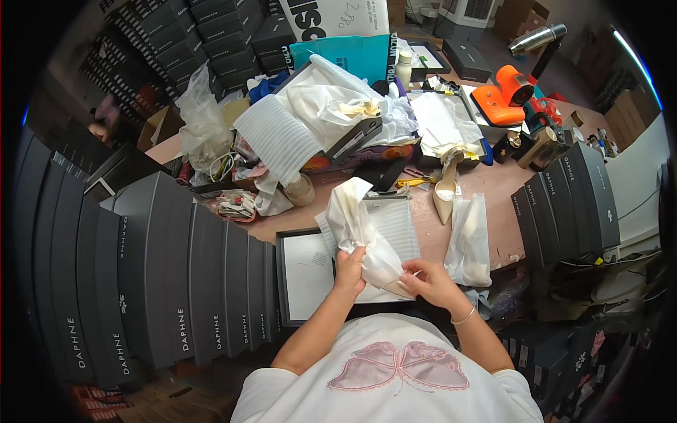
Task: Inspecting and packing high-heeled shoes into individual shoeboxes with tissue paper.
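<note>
A tissue-wrapped shoe (363,229) is held up over an open box at the table's near edge. The white paper hides most of it, with a beige tint showing through. My left hand (349,269) is closed around its left side. The fingers of my right hand (430,282) pinch the paper at its lower right end. Under the bundle lies a ribbed white foam sheet (404,225), beside the white inside of a dark shoe box part (303,257). Another white-wrapped bundle (468,243) lies to the right, near a beige pointed shoe (444,197).
Dark shoe boxes stand in rows at the left (156,261) and right (575,197). Farther back are an open box with paper and foam (317,106), an orange tape dispenser (501,102), a clear plastic bag (202,116) and a basket of small packets (236,206).
</note>
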{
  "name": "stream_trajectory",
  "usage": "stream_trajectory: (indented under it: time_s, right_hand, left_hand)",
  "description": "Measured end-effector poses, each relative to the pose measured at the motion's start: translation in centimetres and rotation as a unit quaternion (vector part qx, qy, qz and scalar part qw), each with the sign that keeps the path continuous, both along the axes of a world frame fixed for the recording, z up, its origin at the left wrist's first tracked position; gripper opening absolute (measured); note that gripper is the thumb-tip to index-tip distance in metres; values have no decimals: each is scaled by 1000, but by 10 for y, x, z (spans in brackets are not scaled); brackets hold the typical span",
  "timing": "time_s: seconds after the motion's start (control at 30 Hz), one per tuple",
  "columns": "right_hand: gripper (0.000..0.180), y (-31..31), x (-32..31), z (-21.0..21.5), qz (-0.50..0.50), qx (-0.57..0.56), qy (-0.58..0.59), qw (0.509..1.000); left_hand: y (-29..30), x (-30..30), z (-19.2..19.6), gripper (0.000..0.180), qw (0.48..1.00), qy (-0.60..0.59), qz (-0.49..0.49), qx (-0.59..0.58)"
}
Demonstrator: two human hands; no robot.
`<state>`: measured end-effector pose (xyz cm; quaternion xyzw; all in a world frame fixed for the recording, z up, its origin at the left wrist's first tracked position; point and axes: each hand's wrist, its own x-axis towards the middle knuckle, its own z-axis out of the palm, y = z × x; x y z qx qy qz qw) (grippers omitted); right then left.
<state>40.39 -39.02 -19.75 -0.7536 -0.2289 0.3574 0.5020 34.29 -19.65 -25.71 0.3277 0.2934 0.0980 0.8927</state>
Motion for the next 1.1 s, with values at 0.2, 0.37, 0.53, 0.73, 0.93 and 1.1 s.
stream_trajectory:
  time_s: [0.2, 0.37, 0.53, 0.73, 0.93, 1.1]
  right_hand:
    - [50, 23, -23, -33, -172, 126, 294, 932]
    - [53, 0, -12, -31, -96, 181, 162, 965]
    - [56, -16, 1, -27, -102, 219, 166, 956]
    - [70, -37, 25, -6, -121, 157, -38, 980]
    - [65, -70, 79, -26, -133, -114, -272, 946]
    - [58, -90, 101, -29, -270, -42, -215, 938]
  left_hand:
    - [-24, -7, 29, 44, 995, -87, 14, 40]
    - [18, 10, 29, 56, 956, -91, -68, -271]
    - [15, 29, 32, 49, 959, -89, -119, -241]
    - [63, 65, 60, 37, 984, -169, 52, 10]
    - [46, 45, 175, 38, 936, -248, 191, 160]
    - [-11, 29, 23, 36, 726, -101, -203, 650]
